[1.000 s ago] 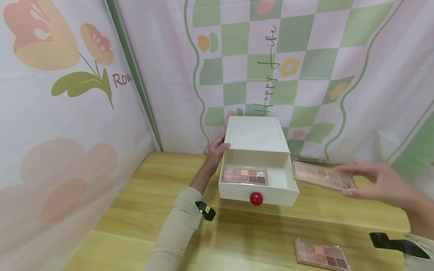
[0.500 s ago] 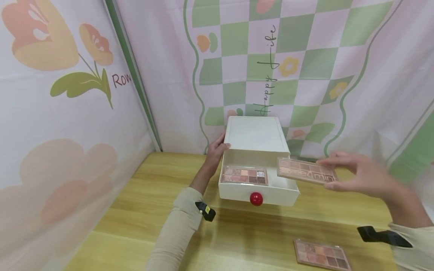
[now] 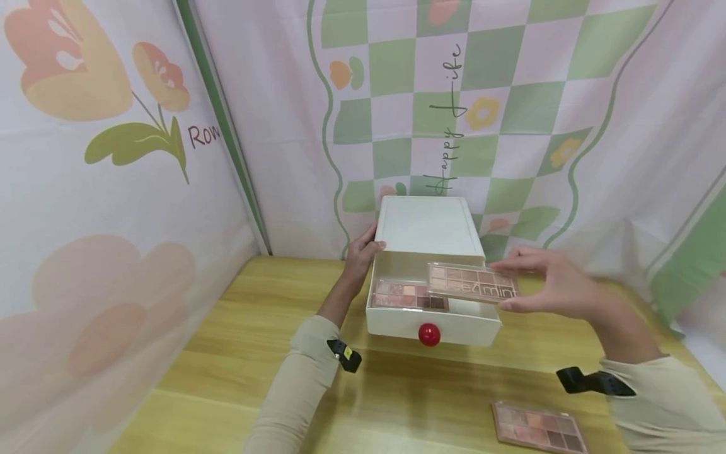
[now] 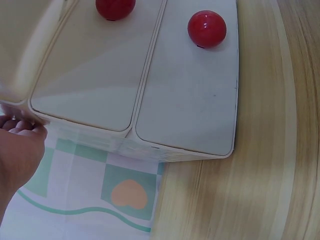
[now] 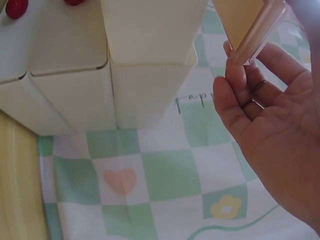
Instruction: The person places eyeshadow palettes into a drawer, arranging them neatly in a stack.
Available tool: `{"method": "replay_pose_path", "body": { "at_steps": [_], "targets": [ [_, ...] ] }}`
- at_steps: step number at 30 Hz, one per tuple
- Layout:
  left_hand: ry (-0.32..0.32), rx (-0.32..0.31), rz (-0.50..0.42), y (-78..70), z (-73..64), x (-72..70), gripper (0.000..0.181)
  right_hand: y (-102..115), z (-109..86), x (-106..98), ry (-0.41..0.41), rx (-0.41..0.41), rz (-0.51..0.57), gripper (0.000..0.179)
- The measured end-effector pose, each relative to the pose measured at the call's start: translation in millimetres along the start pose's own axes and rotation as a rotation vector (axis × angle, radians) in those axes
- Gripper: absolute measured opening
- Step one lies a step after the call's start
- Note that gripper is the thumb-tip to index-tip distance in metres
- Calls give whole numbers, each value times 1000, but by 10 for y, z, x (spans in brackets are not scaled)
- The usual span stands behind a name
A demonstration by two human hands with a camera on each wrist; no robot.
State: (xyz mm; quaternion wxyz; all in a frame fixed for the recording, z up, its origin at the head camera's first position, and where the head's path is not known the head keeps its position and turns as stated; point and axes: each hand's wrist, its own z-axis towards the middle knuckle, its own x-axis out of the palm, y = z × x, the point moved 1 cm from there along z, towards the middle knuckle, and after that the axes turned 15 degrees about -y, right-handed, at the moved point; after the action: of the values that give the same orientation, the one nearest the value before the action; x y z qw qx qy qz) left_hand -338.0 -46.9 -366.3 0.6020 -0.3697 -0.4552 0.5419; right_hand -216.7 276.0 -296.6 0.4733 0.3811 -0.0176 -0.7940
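In the head view, the right hand (image 3: pixel 558 287) pinches a lettered palette (image 3: pixel 473 282) over the open drawer (image 3: pixel 391 323), where a second palette (image 3: pixel 394 295) lies; in the left wrist view, the left hand (image 4: pixel 20 155) touches the white cabinet (image 4: pixel 185 85), whether gripping cannot be told; in the right wrist view, thumb and fingers clasp the lettered palette's end.

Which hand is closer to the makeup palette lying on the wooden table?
The right hand. Holding another palette over the open drawer, it is beyond and above the table palette; the left hand is farther off, touching the left side of the white drawer unit.
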Motion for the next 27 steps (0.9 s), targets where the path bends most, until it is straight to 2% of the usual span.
{"method": "replay_pose_path", "body": {
  "at_steps": [10,20,27],
  "targets": [
    [-6,2,10,-3,-4,8,75,88,152,210,68,68,-43,54],
    [-17,2,11,-2,-5,-2,75,154,297,413,141,100,87,46],
    [-15,7,-4,-13,-14,22,75,214,371,563,182,140,68,46]
  ]
}}
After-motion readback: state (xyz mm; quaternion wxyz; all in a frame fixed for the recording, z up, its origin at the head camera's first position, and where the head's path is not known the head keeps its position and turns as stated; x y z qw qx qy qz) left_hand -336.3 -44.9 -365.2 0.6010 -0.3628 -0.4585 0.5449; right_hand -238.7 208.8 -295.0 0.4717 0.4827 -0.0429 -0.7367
